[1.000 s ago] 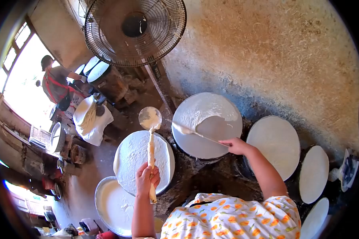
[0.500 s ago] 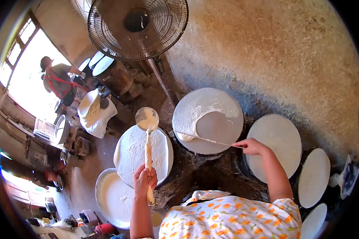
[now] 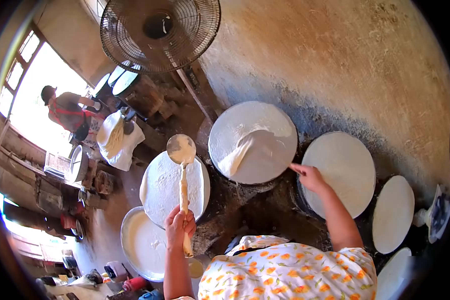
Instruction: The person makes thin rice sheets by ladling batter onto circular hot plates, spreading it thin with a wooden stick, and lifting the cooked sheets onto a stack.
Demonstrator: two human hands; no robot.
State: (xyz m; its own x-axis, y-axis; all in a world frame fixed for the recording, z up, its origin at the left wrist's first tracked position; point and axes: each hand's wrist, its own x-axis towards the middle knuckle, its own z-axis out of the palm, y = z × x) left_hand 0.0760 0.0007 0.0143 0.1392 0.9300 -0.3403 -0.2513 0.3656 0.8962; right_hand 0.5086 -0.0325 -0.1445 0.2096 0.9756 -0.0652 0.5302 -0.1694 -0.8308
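My left hand (image 3: 180, 227) is closed around the long pale handle of a ladle (image 3: 181, 149), whose round bowl is coated with cream batter. The bowl hangs over the far edge of the left round steaming top (image 3: 170, 195), which is covered by a white sheet. My right hand (image 3: 311, 177) is closed at the right rim of the middle round top (image 3: 270, 162), gripping a thin stick; its length is hard to make out now. On that top, a wet white batter layer (image 3: 235, 125) has a folded ridge (image 3: 236, 156) at its front left.
A wide basin of white batter (image 3: 144, 245) stands at lower left. More round white tops (image 3: 340, 170) line the right side. Behind stands a pedestal fan (image 3: 160, 30) near a rough wall. Another person (image 3: 70, 112) works at far left beside a cloth-covered basket (image 3: 115, 137).
The batter edge on the middle top has shifted into a longer folded ridge. My right hand has moved slightly, and the stick's length no longer shows clearly. The view has shifted a little.
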